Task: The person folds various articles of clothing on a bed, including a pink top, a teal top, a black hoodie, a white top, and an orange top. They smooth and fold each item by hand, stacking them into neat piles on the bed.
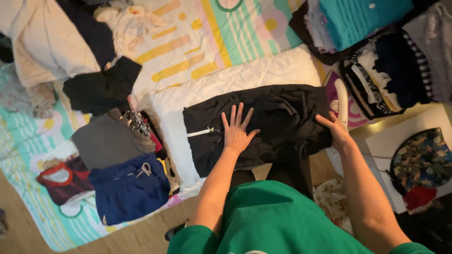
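Note:
A black garment with a white drawstring lies spread on a white quilted pad. My left hand rests flat on the garment's middle, fingers spread. My right hand sits at the garment's right edge, fingers reaching onto the white handle of a pink and white clothes iron. Whether the hand grips the handle is unclear.
Folded clothes lie left of the pad: a grey piece, navy shorts and a red-trimmed top. Stacks of clothes fill the upper right. A camouflage cap lies on a white surface at right. A patterned blanket covers the floor.

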